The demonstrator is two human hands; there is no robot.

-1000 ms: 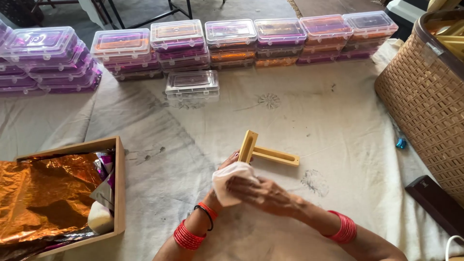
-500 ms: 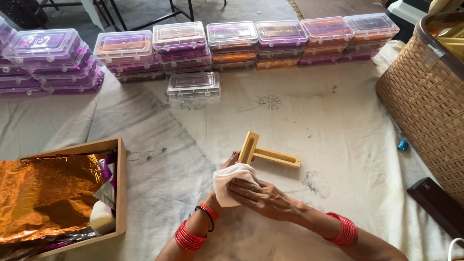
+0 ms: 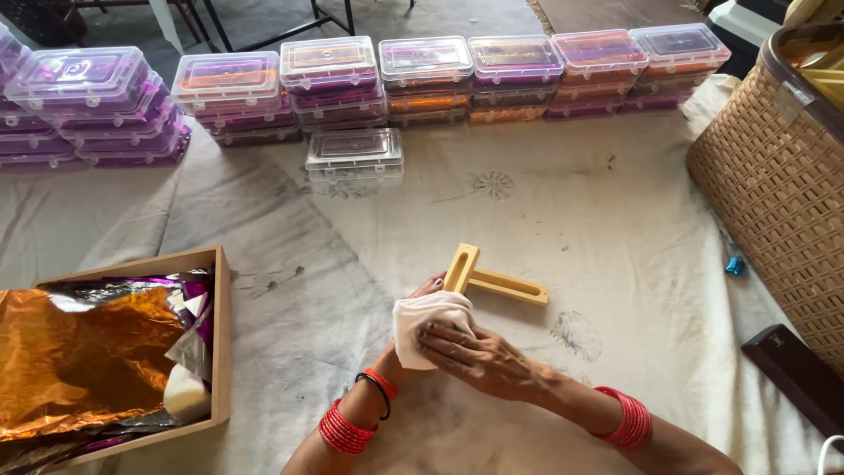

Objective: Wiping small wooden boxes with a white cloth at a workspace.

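Note:
A tan wooden piece [image 3: 498,278] with slots, shaped like a T, lies on the cloth-covered floor. My left hand [image 3: 428,290] is mostly hidden under a white cloth [image 3: 424,318] and grips the near end of the wooden piece; only its fingertips show. My right hand [image 3: 479,356] lies flat on top of the white cloth, pressing it against the left hand. Both wrists wear red bangles.
A wooden box [image 3: 220,343] at the left holds orange and purple foil sheets [image 3: 70,361]. Rows of stacked clear plastic boxes [image 3: 422,75] line the far side, one box [image 3: 354,156] standing apart. A woven basket [image 3: 774,193] stands at the right, a dark box [image 3: 796,374] near it.
The hands and the cloth have hardly moved; the view has shifted slightly. The wooden piece lies where it was.

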